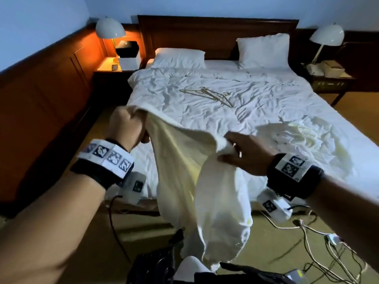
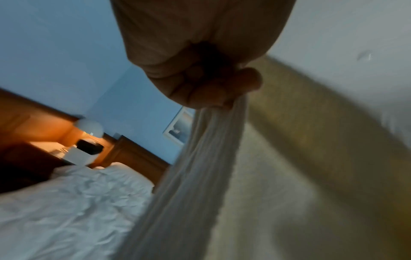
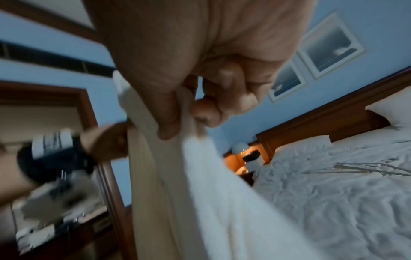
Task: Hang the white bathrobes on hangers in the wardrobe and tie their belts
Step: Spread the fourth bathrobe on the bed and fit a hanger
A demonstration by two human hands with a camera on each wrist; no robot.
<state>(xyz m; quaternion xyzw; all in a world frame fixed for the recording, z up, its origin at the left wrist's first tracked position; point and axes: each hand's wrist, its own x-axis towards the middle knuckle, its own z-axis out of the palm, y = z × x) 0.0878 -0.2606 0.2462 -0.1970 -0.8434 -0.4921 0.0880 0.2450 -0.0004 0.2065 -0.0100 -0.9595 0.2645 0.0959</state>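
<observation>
Bathrobe (image 1: 190,171) hangs lengthwise from left hand (image 1: 126,128), right hand (image 1: 246,154).

hotel-type bedroom: double bed (image 1: 266,111) with headboard (image 1: 215,31), two pillows (image 1: 263,51), bedside lamps (image 1: 110,27), framed pictures (image 3: 331,44)

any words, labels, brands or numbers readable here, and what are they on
No readable text in any view.
Wristbands: black-and-white square marker patterns, not letters or numbers.
Camera units under the wrists: similar marker squares, no words.
Black box on the left nightstand: no label visible.
Framed pictures on the wall: blurred, no writing to make out.
</observation>
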